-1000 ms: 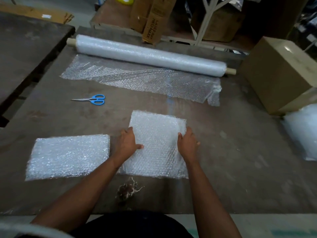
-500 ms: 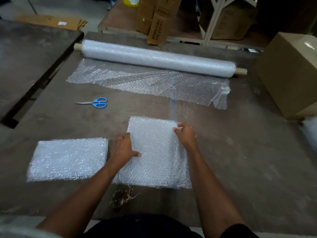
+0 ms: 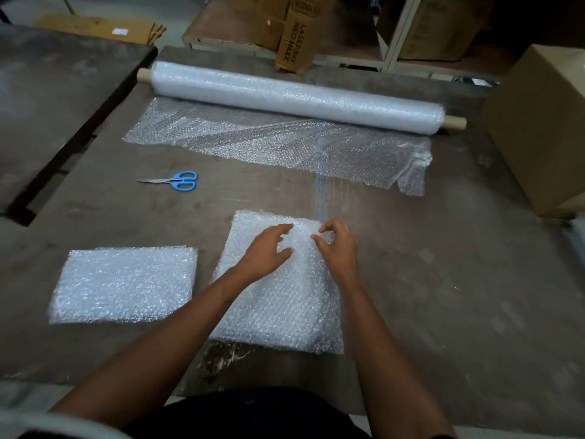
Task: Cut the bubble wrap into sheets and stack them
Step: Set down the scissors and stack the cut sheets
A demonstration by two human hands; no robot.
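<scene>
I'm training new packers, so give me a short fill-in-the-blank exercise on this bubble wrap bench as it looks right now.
1. The scissors lying on the table have ____ handles.
2. Both hands rest on the bubble wrap sheet that lies to the ____ of the bubble wrap stack.
3. The unrolled end of the bubble wrap roll lies on the side ____ the person.
4. The right hand has its fingers ____, while the left hand lies with fingers spread.

Missing words: blue; right; nearer; curled

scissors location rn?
In the head view the blue-handled scissors lie on the table left of centre, untouched, between the unrolled bubble wrap and the left stack of cut sheets.
</scene>
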